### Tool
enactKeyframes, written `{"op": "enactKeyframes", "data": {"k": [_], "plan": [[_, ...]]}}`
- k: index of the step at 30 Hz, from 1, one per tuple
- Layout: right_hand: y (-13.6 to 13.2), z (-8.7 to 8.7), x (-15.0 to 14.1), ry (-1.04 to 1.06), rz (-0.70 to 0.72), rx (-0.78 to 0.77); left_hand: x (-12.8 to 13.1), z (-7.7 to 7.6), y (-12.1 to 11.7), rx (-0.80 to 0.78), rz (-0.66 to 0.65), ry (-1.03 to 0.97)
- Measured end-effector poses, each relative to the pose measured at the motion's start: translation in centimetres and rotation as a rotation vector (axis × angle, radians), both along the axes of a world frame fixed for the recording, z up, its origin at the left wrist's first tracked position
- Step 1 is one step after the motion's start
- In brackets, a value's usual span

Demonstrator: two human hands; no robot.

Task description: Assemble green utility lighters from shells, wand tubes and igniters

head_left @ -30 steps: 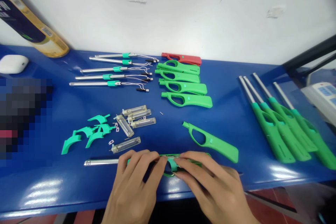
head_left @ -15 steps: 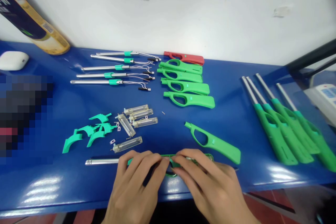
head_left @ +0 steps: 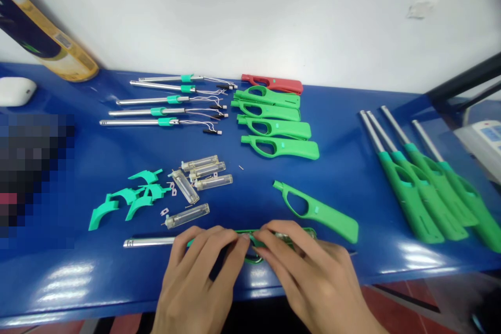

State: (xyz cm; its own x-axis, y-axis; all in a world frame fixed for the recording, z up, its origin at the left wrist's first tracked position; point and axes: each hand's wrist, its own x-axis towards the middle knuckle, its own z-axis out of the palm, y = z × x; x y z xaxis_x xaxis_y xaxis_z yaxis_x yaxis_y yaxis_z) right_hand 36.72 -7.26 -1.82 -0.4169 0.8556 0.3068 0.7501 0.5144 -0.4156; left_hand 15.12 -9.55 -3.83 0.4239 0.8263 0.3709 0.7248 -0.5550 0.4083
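Both hands work on a green gas lighter half-shell [head_left: 256,260] lying near the table's front edge. Its metal tube [head_left: 148,241] sticks out to the left. My left hand [head_left: 205,266] presses its fingertips on the left part of the shell. The fingers of my right hand [head_left: 309,261] close around the shell's middle and right part. Between the two hands a teal trigger [head_left: 256,242] shows in part; the fingers cover most of the inside. Just behind the right hand lies another green shell half [head_left: 332,219].
Several clear fuel tanks [head_left: 187,215] and teal triggers [head_left: 104,211] lie at left centre. Behind them are metal tubes with wires [head_left: 133,122], green shells [head_left: 297,147] and a red shell [head_left: 287,85]. Assembled lighters [head_left: 418,214] lie at right. A bottle [head_left: 74,62] stands back left.
My right fingertips have pushed slightly closer to the left ones, and less of the teal trigger shows. The view has shifted a little; the loose parts lie as before.
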Motion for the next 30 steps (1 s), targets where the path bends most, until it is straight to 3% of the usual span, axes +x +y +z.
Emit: {"op": "enactKeyframes", "data": {"k": [11, 30], "plan": [[-0.27, -0.01, 0.29, 0.081, -0.002, 0.0, 0.74, -0.11, 0.05, 0.0, 0.036, 0.037], [-0.18, 0.05, -0.05, -0.019, -0.003, -0.036, 0.94, -0.23, -0.19, -0.007, 0.058, -0.002]]}}
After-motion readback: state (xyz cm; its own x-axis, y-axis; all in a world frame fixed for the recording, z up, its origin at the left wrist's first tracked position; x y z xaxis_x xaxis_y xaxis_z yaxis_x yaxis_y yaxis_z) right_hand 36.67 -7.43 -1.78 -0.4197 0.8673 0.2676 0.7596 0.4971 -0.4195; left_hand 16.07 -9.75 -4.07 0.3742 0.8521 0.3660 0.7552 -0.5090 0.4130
